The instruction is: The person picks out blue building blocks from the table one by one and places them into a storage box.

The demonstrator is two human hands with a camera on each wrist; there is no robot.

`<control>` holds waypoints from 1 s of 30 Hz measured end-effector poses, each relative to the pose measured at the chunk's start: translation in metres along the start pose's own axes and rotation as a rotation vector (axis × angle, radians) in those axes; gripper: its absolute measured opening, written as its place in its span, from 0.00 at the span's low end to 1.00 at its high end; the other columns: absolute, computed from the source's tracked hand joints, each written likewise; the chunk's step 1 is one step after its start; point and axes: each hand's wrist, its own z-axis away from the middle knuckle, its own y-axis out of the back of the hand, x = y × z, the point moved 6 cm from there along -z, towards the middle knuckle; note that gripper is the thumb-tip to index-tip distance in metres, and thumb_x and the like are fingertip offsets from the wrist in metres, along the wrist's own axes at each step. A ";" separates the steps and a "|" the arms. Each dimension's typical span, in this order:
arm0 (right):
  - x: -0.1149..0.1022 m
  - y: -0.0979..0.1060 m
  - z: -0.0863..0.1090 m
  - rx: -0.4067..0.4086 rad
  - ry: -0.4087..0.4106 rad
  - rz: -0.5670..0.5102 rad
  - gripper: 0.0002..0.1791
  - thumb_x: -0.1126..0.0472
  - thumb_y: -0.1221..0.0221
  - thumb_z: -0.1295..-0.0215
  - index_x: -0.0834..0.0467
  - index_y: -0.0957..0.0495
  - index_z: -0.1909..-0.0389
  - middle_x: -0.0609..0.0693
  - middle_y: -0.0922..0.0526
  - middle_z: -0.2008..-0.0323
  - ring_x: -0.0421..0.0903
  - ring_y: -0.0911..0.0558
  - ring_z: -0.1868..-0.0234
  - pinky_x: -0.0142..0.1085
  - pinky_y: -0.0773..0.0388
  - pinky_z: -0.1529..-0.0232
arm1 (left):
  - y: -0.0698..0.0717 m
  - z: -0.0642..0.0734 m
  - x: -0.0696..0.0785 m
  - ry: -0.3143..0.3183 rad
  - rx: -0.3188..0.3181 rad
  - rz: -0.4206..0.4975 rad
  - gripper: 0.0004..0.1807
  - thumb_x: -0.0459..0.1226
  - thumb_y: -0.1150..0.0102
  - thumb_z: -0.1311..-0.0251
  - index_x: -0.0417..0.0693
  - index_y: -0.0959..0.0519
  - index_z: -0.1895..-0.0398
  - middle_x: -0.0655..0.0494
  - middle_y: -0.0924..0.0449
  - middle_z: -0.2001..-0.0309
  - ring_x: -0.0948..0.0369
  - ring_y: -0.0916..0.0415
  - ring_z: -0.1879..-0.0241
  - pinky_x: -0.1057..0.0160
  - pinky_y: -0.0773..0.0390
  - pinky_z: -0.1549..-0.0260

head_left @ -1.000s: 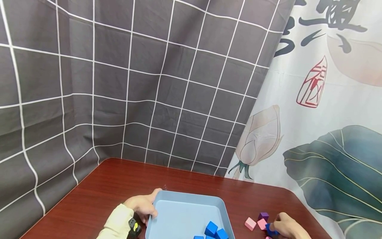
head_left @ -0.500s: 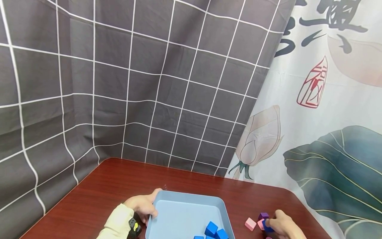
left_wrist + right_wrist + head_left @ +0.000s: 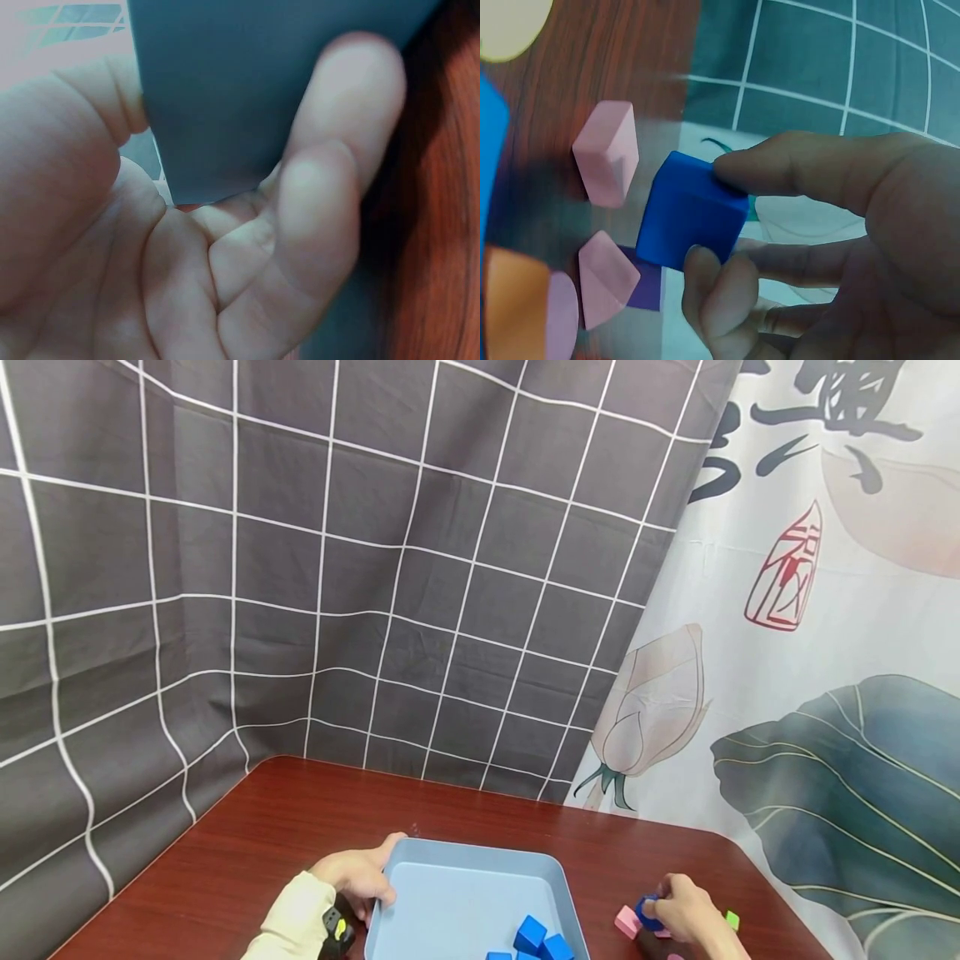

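My left hand (image 3: 358, 874) grips the left side of a light-blue tray (image 3: 480, 857); in the left wrist view the thumb and curled fingers are on opposite sides of the tray's wall (image 3: 217, 90). Several blue blocks (image 3: 531, 935) lie in the tray's near right part. To the right of the tray, my right hand (image 3: 688, 908) pinches a blue block (image 3: 694, 214) between thumb and fingers, held above the table. Below it in the right wrist view lie a pink block (image 3: 604, 157), another pink block (image 3: 606, 281) and a partly covered purple block (image 3: 646, 285).
A green block (image 3: 732, 920) lies right of my right hand. Orange (image 3: 514, 304), pink and yellow (image 3: 510, 26) pieces show at the left of the right wrist view. The reddish-brown table (image 3: 315, 802) ends at a grey checked cloth (image 3: 420, 652) and a painted white cloth (image 3: 720, 693).
My right hand has lifted the blue block from among the other blocks and moved it left toward the tray. The green block has come into view. The left hand and tray have stayed still.
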 end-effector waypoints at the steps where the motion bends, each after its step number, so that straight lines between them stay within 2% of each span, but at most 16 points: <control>1: -0.002 -0.001 0.000 0.003 0.000 -0.009 0.10 0.65 0.42 0.49 0.67 0.30 0.70 0.53 0.26 0.76 0.46 0.25 0.75 0.40 0.22 0.72 | 0.000 0.000 0.000 0.000 0.000 0.000 0.48 0.25 0.44 0.66 0.53 0.51 0.35 0.39 0.32 0.65 0.59 0.32 0.90 0.71 0.33 0.92; 11: -0.017 -0.009 -0.001 0.016 -0.003 -0.008 0.13 0.65 0.39 0.51 0.67 0.31 0.69 0.54 0.27 0.75 0.46 0.26 0.75 0.41 0.22 0.72 | -0.001 0.001 0.001 -0.015 -0.013 0.011 0.46 0.25 0.44 0.65 0.51 0.50 0.37 0.40 0.34 0.64 0.58 0.32 0.90 0.70 0.33 0.92; 20: -0.036 -0.012 0.002 0.030 0.044 0.030 0.14 0.63 0.38 0.50 0.67 0.29 0.67 0.53 0.26 0.75 0.46 0.26 0.74 0.43 0.22 0.72 | -0.001 0.000 0.000 -0.022 -0.016 0.022 0.46 0.25 0.45 0.66 0.52 0.50 0.37 0.41 0.33 0.64 0.58 0.33 0.90 0.70 0.33 0.91; 30: -0.048 -0.017 0.005 0.081 0.088 -0.029 0.14 0.62 0.38 0.50 0.66 0.29 0.66 0.53 0.25 0.76 0.45 0.26 0.76 0.44 0.20 0.72 | -0.002 0.000 0.000 -0.010 -0.009 0.006 0.47 0.25 0.45 0.65 0.52 0.50 0.36 0.41 0.34 0.63 0.58 0.33 0.89 0.70 0.33 0.92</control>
